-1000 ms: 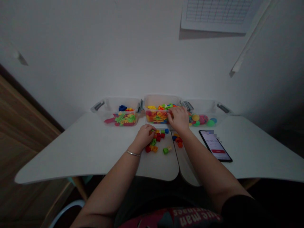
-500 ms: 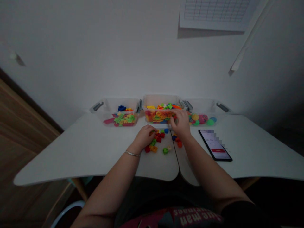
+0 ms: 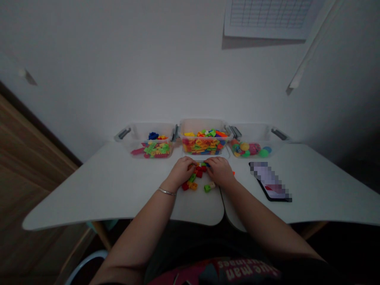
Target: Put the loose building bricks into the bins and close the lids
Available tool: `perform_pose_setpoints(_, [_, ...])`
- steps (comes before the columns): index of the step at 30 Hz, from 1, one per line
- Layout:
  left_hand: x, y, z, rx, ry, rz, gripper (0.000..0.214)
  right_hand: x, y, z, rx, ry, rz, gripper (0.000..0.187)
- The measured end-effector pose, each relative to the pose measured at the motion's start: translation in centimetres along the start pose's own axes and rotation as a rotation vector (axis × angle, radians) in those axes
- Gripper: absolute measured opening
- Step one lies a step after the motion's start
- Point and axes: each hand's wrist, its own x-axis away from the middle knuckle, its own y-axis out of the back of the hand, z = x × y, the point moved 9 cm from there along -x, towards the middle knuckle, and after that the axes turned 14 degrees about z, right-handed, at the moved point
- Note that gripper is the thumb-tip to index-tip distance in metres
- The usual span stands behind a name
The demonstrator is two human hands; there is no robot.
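My left hand (image 3: 181,171) rests on the white table (image 3: 113,186) with its fingers curled over a small pile of coloured blocks (image 3: 196,178). My right hand (image 3: 220,171) lies just to the right of it, fingers bent down onto the same pile near a blue block. What either hand pinches is hidden under the fingers. A green block (image 3: 209,187) lies loose in front of the hands. Behind them stands the middle clear bin (image 3: 204,141), full of coloured pieces.
A left clear bin (image 3: 148,144) holds green, red and blue pieces. A right clear bin (image 3: 255,144) holds coloured balls. A phone (image 3: 271,181) lies on the table to the right of my right hand. A white wall rises behind the bins.
My right hand has come out of the middle bin and down to the block pile beside my left hand. The left hand has stayed put.
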Motion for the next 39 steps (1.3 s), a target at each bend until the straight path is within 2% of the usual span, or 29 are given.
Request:
perform_pose_setpoints(8, [-0.1,0.0,0.0,0.005,-0.012,-0.009,0.015,0.1,-0.1,-0.2,0.048,-0.05,0.011,0.025])
perform_pose_setpoints(15, [0.0,0.0,0.0,0.002,-0.013,-0.008,0.015,0.1,-0.3,-1.4,-0.049,-0.114,-0.019,0.027])
perform_pose_setpoints(23, [-0.1,-0.2,0.1,-0.008,-0.009,-0.003,0.016,-0.3,-0.9,-1.3,-0.188,-0.011,-0.057,0.023])
perform_pose_setpoints(31, [-0.1,-0.2,0.1,-0.015,-0.003,0.003,0.016,-0.3,-1.0,-1.4,-0.195,-0.036,-0.046,0.03])
perform_pose_setpoints(39, [-0.1,0.3,0.1,-0.03,0.044,0.002,0.016,-0.5,-1.3,-1.8,-0.195,-0.087,0.006,0.028])
